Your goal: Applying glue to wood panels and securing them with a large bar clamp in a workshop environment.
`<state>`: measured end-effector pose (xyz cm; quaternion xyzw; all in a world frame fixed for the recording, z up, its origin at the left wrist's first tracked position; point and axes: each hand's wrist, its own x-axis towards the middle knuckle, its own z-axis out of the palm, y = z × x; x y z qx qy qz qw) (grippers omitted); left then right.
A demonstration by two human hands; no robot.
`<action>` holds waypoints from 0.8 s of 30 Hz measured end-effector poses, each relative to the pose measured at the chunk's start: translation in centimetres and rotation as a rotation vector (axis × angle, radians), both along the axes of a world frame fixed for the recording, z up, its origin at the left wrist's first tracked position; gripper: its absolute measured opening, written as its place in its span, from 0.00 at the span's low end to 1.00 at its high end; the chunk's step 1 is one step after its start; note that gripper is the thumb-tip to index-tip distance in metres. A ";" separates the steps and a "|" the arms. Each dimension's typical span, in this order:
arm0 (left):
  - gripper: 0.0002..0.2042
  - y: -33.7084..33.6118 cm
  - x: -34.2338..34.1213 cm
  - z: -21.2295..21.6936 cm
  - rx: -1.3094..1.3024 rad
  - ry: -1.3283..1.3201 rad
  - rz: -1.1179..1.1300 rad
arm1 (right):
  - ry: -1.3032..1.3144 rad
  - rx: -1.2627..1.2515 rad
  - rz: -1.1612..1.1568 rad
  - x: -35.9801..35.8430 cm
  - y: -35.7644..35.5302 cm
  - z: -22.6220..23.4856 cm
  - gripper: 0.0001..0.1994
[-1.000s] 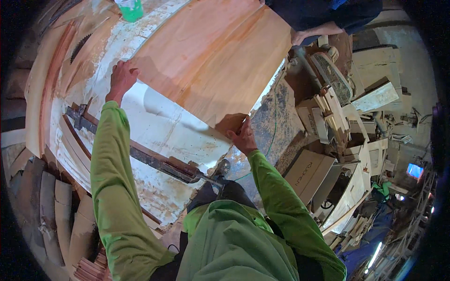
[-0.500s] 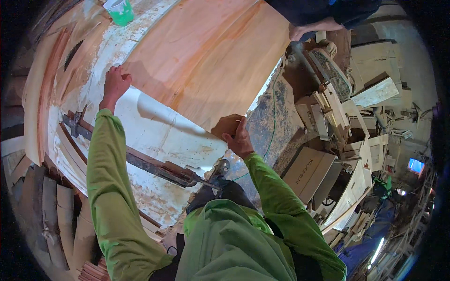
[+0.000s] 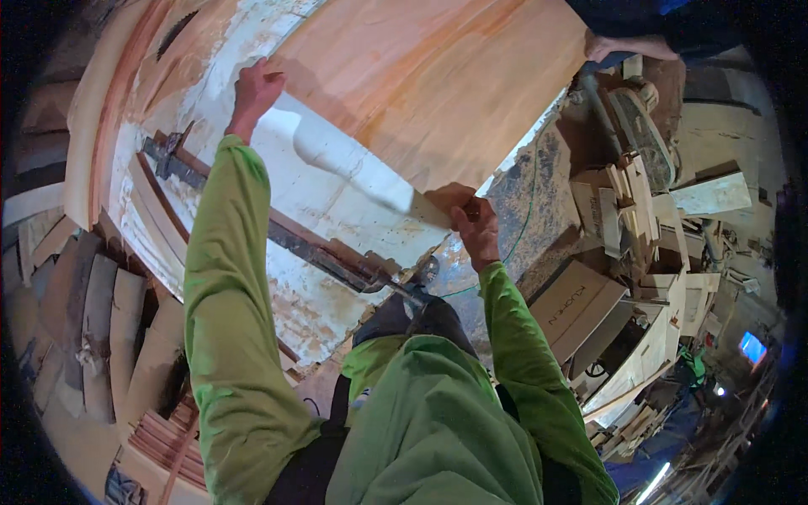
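A broad reddish-brown wooden sheet [image 3: 429, 80] stretches away from me over a white-smeared worktable [image 3: 311, 189], its shadow falling on the table along the near edge. At its left near corner, my left hand [image 3: 257, 94] is closed on the edge, thumb and fingers pinched together. My right hand [image 3: 476, 225] grips the right near corner with curled fingers; part of that corner is hidden by the hand. Another person's hand [image 3: 599, 48] rests at the sheet's far right corner.
A long dark metal bar clamp [image 3: 320, 252] lies across the table nearer me. Curved wooden strips [image 3: 105, 118] run along the left. Right of the table are a cardboard box [image 3: 576, 305], stacked wood offcuts [image 3: 631, 202] and a thin green cable [image 3: 528, 202] on the floor.
My view has shifted, and a green-and-white cup has left the picture. Both hands and the sheet have moved slightly right relative to the table. My right fingers are curled more tightly.
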<state>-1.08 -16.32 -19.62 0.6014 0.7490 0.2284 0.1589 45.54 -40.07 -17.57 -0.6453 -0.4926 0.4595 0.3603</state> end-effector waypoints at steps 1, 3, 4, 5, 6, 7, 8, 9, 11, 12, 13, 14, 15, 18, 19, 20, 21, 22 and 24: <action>0.24 -0.2 0.4 -0.5 0.043 0.090 -0.007 | 0.006 -0.006 0.002 -0.8 0.4 0.9 0.15; 0.25 -0.2 1.6 0.7 0.007 -0.051 0.000 | 0.341 -0.187 -0.148 -2.2 1.4 4.3 0.13; 0.25 0.1 1.3 0.9 -0.047 -0.023 -0.011 | 0.299 -0.213 -0.200 -2.4 1.5 3.7 0.14; 0.25 0.2 1.1 1.1 -0.102 0.003 -0.021 | 0.302 -0.213 -0.195 -2.3 1.3 3.6 0.14; 0.25 0.0 0.9 1.1 -0.101 0.005 -0.017 | 0.314 -0.219 -0.176 -2.1 1.1 3.5 0.15; 0.23 -0.3 0.8 0.9 -0.065 0.005 -0.015 | 0.327 -0.224 -0.159 -2.4 1.2 3.8 0.15; 0.22 -0.5 0.6 0.8 -0.029 0.005 -0.014 | 0.330 -0.223 -0.157 -2.2 1.1 3.3 0.15; 0.22 -0.6 0.3 0.7 -0.028 0.009 -0.011 | 0.293 -0.204 -0.144 -1.7 0.9 2.1 0.16; 0.19 -0.9 0.9 1.4 -0.069 -0.154 -0.017 | 0.252 -0.185 -0.144 -0.9 0.4 0.8 0.16; 0.19 -1.4 1.4 1.6 -0.070 -0.155 -0.020 | 0.245 -0.182 -0.182 -0.4 0.1 0.2 0.16; 0.19 -2.0 2.6 2.1 -0.014 -0.106 -0.008 | 0.234 -0.180 -0.228 0.2 -0.2 0.0 0.16; 0.18 -2.8 3.3 2.6 0.041 -0.055 0.012 | 0.231 -0.183 -0.230 0.7 -0.4 0.1 0.16; 0.18 -3.5 4.0 3.1 0.038 -0.059 0.010 | 0.190 -0.207 -0.203 1.5 -0.6 0.3 0.16; 0.19 -5.9 4.9 3.5 -0.099 -0.118 0.010 | 0.226 -0.199 -0.203 3.6 -1.4 0.4 0.15; 0.19 -7.0 4.7 2.4 -0.003 -0.122 -0.002 | 0.308 -0.162 -0.233 4.5 -1.8 0.3 0.15; 0.20 -7.7 5.3 2.0 0.092 -0.133 -0.021 | 0.394 -0.207 -0.290 5.6 -2.0 0.1 0.15; 0.20 -8.4 5.7 1.7 0.088 -0.139 -0.030 | 0.389 -0.208 -0.301 6.4 -2.4 -0.1 0.15; 0.21 -9.3 6.4 1.9 0.081 -0.191 -0.010 | 0.363 -0.250 -0.340 6.6 -2.3 0.7 0.15; 0.23 -10.6 7.8 2.5 0.073 -0.243 0.006 | 0.283 -0.299 -0.342 6.9 -2.0 1.8 0.14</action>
